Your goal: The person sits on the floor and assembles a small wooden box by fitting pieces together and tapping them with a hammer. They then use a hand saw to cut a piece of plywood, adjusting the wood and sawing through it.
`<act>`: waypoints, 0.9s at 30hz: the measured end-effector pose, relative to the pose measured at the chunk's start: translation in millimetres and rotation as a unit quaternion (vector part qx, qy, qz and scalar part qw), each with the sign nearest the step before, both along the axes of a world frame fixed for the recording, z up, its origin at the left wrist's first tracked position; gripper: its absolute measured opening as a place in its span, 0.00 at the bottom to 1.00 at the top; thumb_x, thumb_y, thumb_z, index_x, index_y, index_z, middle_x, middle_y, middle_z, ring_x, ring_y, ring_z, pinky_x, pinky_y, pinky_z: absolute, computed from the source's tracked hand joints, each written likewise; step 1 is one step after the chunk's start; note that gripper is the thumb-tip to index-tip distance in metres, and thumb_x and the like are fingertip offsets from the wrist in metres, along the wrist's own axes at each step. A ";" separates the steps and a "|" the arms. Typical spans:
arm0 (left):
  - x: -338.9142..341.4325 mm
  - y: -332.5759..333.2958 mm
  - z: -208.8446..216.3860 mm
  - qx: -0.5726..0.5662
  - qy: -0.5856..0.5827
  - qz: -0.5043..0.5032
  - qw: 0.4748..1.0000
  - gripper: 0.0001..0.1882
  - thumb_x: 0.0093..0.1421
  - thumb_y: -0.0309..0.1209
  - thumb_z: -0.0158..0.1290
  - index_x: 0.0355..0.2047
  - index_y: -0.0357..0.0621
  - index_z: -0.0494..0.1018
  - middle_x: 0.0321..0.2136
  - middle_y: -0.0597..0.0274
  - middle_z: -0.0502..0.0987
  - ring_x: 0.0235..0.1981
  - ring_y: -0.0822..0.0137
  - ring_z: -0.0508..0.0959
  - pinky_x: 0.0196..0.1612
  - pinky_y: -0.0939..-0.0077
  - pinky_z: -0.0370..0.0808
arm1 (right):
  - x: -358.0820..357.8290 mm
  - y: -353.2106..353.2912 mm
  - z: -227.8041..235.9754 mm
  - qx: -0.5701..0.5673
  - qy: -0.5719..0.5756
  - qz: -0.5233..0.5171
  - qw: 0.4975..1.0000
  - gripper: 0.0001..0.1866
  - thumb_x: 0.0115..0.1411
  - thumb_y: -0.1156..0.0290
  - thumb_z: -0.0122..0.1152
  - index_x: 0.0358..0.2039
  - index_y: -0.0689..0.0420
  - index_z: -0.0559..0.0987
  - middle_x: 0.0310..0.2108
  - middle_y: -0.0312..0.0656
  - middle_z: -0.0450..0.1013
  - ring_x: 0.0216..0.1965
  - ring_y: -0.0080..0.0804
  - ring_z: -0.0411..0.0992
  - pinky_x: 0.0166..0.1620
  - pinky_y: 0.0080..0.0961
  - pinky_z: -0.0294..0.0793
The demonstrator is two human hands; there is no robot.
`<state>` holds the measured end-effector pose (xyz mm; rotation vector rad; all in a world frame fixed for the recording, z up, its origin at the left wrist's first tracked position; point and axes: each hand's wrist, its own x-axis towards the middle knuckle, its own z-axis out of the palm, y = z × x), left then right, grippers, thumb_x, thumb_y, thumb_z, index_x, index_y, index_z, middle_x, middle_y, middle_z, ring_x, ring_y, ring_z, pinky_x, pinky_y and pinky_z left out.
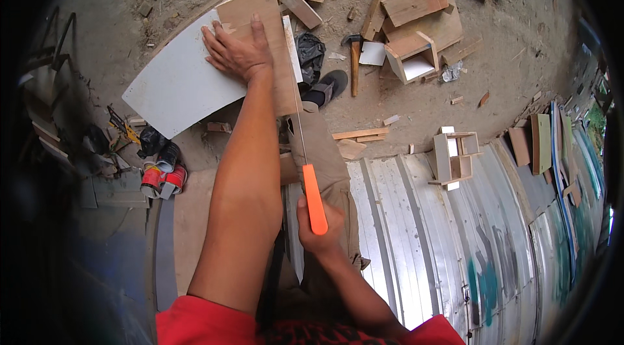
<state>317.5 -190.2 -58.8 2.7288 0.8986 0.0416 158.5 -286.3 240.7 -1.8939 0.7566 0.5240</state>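
Note:
My left hand (pixel 237 49) lies with fingers spread on a bare plywood piece (pixel 276 59), reaching over its edge with a large white board (pixel 185 78). In my right hand (pixel 328 228) is the orange handle of a handsaw (pixel 313 199). Its thin blade points away from me, seen almost edge-on, along the right side of the plywood. I cannot tell whether the teeth are in the wood. A narrow white strip (pixel 291 46) shows just beyond the blade. My trousered leg (pixel 325 150) is under and right of the saw.
A hammer (pixel 355 65) lies right of my shoe (pixel 333 87). Small wooden boxes (pixel 416 59) and offcuts (pixel 416 4) are scattered beyond. Another wooden frame (pixel 455 156) rests on corrugated metal sheets (pixel 416 234) at right. Red-labelled cans (pixel 162 179) stand at left.

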 end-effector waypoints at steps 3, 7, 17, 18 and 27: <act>0.5 0.2 1.4 -0.010 -0.012 0.000 1.000 0.50 0.52 0.68 0.54 0.63 0.43 0.62 0.68 0.51 0.56 0.69 0.49 0.55 0.69 0.41 0.47 | 6.4 -6.0 0.1 -0.012 0.002 -0.003 1.000 0.04 0.58 0.78 0.61 0.33 0.63 0.80 0.19 0.43 0.75 0.21 0.34 0.78 0.29 0.29 0.77; 5.9 -4.9 -1.6 -0.031 -0.009 -0.010 0.999 0.50 0.51 0.67 0.55 0.64 0.43 0.61 0.68 0.50 0.56 0.70 0.50 0.53 0.69 0.39 0.45 | 108.4 3.6 -125.2 0.006 -0.042 -0.067 0.997 0.11 0.58 0.72 0.61 0.23 0.66 0.74 0.15 0.54 0.69 0.17 0.43 0.73 0.25 0.34 0.70; -1.7 -2.9 0.8 -0.007 -0.013 -0.005 1.000 0.49 0.53 0.67 0.53 0.63 0.41 0.63 0.67 0.51 0.57 0.70 0.51 0.55 0.69 0.43 0.46 | -15.5 -7.0 -7.4 0.020 0.020 -0.012 1.000 0.04 0.56 0.78 0.62 0.33 0.62 0.80 0.25 0.45 0.78 0.25 0.40 0.80 0.32 0.29 0.78; -2.9 -1.5 2.2 -0.003 -0.013 0.001 1.000 0.49 0.53 0.67 0.53 0.62 0.41 0.63 0.67 0.51 0.57 0.70 0.51 0.55 0.69 0.43 0.46 | -35.3 -13.9 14.5 0.015 0.010 0.006 1.000 0.04 0.56 0.78 0.63 0.33 0.62 0.80 0.26 0.45 0.78 0.25 0.40 0.80 0.32 0.30 0.78; 7.8 -5.9 -1.7 -0.061 -0.011 -0.012 0.998 0.50 0.51 0.68 0.53 0.63 0.42 0.62 0.68 0.49 0.55 0.71 0.51 0.52 0.70 0.39 0.42 | 147.6 6.8 -159.1 0.005 -0.087 -0.111 0.990 0.12 0.58 0.71 0.61 0.22 0.65 0.74 0.14 0.48 0.65 0.17 0.23 0.61 0.24 0.32 0.65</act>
